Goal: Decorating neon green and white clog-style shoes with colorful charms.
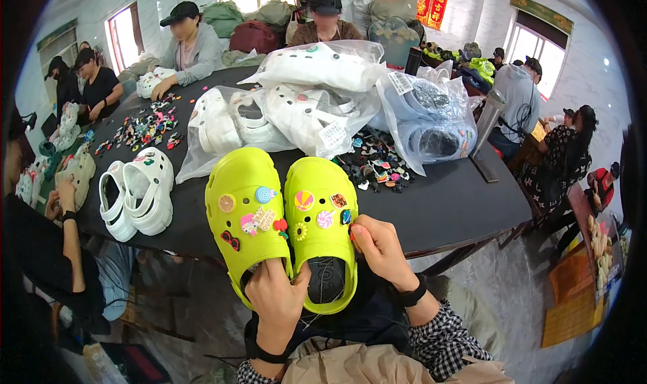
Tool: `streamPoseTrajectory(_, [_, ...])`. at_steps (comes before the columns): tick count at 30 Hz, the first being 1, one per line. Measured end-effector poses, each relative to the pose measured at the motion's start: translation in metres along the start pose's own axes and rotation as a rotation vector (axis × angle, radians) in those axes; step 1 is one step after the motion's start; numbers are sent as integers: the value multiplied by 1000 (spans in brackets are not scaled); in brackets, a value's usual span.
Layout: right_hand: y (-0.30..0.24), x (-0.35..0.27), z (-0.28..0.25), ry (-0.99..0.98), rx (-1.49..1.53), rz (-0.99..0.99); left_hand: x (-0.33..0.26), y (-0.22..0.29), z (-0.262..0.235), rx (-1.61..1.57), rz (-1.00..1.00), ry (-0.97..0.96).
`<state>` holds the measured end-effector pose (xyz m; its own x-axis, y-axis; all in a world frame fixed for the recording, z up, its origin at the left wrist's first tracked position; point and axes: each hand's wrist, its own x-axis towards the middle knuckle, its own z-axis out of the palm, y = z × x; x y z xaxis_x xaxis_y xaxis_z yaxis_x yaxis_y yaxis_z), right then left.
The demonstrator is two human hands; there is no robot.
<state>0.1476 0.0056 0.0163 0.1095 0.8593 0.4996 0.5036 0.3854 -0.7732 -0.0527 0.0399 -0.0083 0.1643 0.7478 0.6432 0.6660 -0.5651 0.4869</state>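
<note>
Two lime-green clogs (246, 182) are held side by side in front of me, toes pointing away. My left hand (275, 293) grips them at the heel openings, with fingers inside the left clog and the thumb at the inner edge of the right clog (322, 249). Colourful shoe charms dot both uppers, among them a blue swirl (265, 195), red sunglasses (230, 240), a beach ball (304, 200) and a sunflower (300, 231). My right hand (381, 246) is closed in a pinch at the right clog's outer side. A small red charm (352, 230) shows at its fingertips.
White clogs (145, 192) stand on the black table (445, 209) at left. Bagged white clogs (303, 118) and bagged light-blue clogs (431, 124) lie beyond mine. Loose charms (145, 124) form piles. A metal stand (486, 141) rises at right. Co-workers sit around the table.
</note>
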Motion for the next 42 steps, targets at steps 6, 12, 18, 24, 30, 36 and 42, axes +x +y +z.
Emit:
streamPoseTrajectory(6, [24, -5, 21, 196, 801, 179, 1, -7, 0, 20, -97, -64])
streamPoseTrajectory(12, [4, 6, 16, 140, 308, 261, 5, -3, -2, -31, -93, -20])
streamPoseTrajectory(18, [-23, 40, 7, 151, -496, -160, -8, -8, 3, -16, -45, 25])
streamPoseTrajectory(24, [-43, 54, -2, -73, -716, -250, -7, -6, 6, -24, -3, 98])
streamPoseTrajectory(30, [-32, 64, -8, -219, -530, -123, -14, -11, 7, -22, 21, 90])
streamPoseTrajectory(36, [-33, 53, 5, -43, -1028, -454, -7, -8, 5, -24, 51, 93])
streamPoseTrajectory(42, [-34, 54, 11, -94, -1013, -374, -7, -11, 7, 14, 91, 135])
